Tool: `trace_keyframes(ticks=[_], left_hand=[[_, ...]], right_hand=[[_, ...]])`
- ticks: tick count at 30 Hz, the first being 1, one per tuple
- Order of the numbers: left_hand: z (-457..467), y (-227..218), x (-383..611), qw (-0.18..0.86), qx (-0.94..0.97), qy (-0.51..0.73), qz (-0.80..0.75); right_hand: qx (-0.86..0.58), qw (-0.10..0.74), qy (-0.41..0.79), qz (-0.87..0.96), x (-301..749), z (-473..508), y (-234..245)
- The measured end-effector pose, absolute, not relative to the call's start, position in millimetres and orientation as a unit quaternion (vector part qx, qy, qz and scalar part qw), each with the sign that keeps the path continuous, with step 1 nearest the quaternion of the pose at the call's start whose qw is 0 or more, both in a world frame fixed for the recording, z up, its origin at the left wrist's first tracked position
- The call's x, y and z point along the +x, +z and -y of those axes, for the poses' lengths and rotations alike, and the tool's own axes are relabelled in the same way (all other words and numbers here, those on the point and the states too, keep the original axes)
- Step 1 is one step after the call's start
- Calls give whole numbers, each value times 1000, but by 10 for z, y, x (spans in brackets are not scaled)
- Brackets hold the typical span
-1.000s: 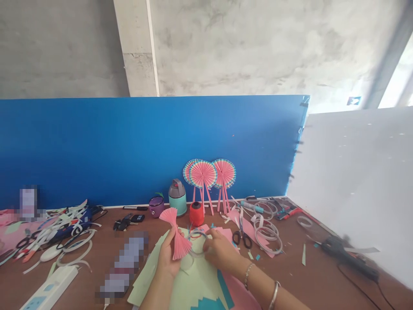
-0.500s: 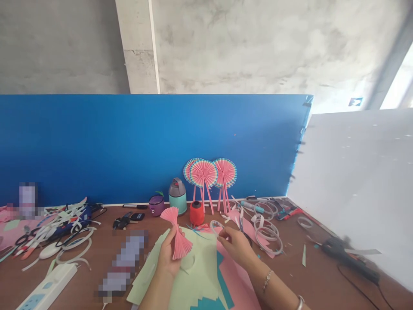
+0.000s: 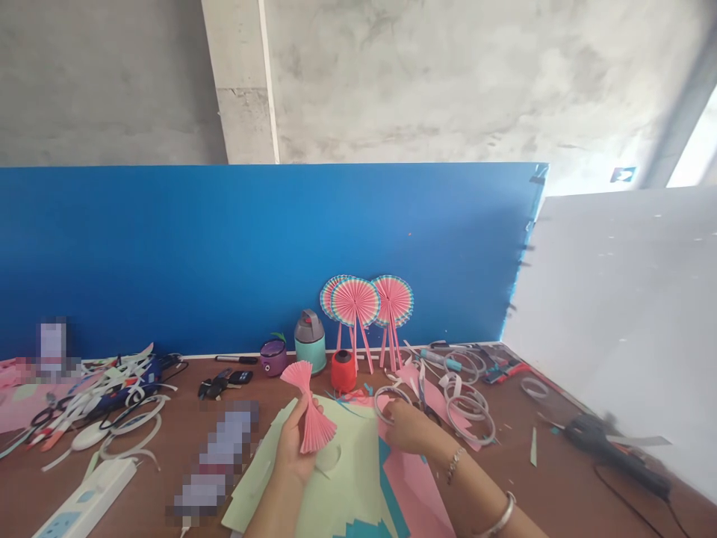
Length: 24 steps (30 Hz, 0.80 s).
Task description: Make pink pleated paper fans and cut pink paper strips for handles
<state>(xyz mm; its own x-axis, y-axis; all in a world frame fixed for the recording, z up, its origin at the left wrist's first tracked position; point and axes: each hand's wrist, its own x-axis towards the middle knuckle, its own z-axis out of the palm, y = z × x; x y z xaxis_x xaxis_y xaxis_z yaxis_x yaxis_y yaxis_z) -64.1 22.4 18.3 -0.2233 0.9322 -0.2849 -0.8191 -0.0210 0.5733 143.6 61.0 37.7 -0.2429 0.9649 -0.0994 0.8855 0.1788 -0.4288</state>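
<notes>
My left hand (image 3: 294,448) is closed round the pinched middle of a pink pleated paper bow (image 3: 308,407), held upright above a pale green sheet (image 3: 341,486). My right hand (image 3: 411,427) reaches to the right, its fingers curled on a clear tape ring (image 3: 389,396) that lies against the pink paper on the table. A bracelet and a bangle sit on that wrist.
Finished pink paper fans (image 3: 367,302) lean on the blue board (image 3: 224,254). A red thread spool (image 3: 343,370), teal cup (image 3: 310,341), purple pot (image 3: 272,357), scissors (image 3: 423,403), tape rings (image 3: 470,415), glue gun (image 3: 610,441) and power strip (image 3: 84,501) lie around.
My right hand moved from beside the bow out to the right with the tape ring and lowered it toward the table. The left hand kept the bow still.
</notes>
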Motion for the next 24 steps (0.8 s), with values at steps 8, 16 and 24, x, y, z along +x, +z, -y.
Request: trace_keyframes(ticks=[8, 16, 24], left_hand=[[-242, 161, -647, 622, 65, 718, -305], [-260, 106, -660, 625, 71, 717, -301], [-263, 115, -661, 624, 69, 717, -304]], right_hand=[[-575, 89, 249, 774, 1276, -743, 503], [-508, -22, 382, 771, 1428, -736, 773], [-601, 186, 265, 730, 1160, -894, 465]])
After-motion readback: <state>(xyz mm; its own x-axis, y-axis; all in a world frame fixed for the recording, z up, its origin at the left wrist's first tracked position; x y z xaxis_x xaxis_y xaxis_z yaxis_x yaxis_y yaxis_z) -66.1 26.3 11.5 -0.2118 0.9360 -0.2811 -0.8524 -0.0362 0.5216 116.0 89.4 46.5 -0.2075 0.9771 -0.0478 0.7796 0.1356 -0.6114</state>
